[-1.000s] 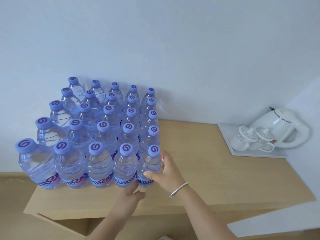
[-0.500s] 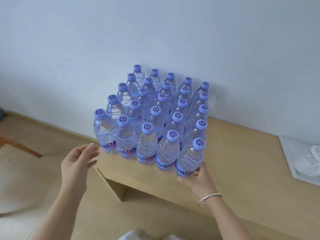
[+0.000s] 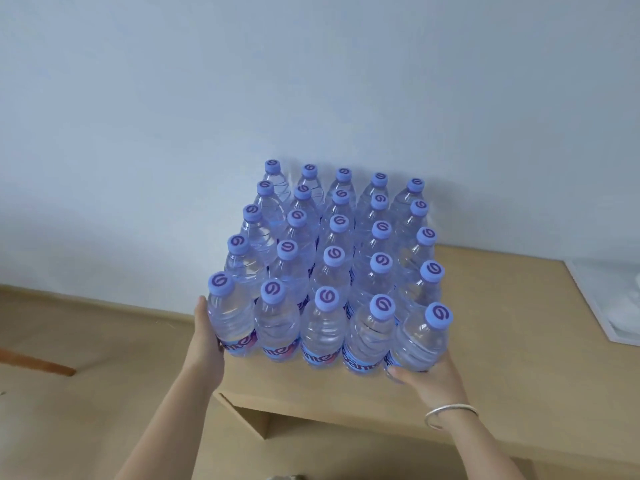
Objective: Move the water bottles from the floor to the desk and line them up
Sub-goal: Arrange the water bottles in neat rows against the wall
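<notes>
We have the water bottles (image 3: 332,271) standing upright on the wooden tabletop (image 3: 512,323) in a tight block, five across and five deep, back row against the pale wall (image 3: 311,81). Our left hand (image 3: 207,341) lies flat along the outer side of the front-left bottle (image 3: 230,318), fingers straight, pressing rather than gripping. Our right hand (image 3: 429,375) cups the base of the front-right bottle (image 3: 420,341) from the front and right, thumb along its lower edge; whether the fingers curl round it we cannot tell, since the bottle hides them. We judge the two hands are squeezing the front row from both ends to close gaps and square it with the rows behind. The block sits near the tabletop's left corner, so a hard push from the right could edge the left column toward the drop. A white tray (image 3: 602,299) lies well apart at the right edge. No bottle shows on the floor (image 3: 69,341), so the task looks nearly done.
</notes>
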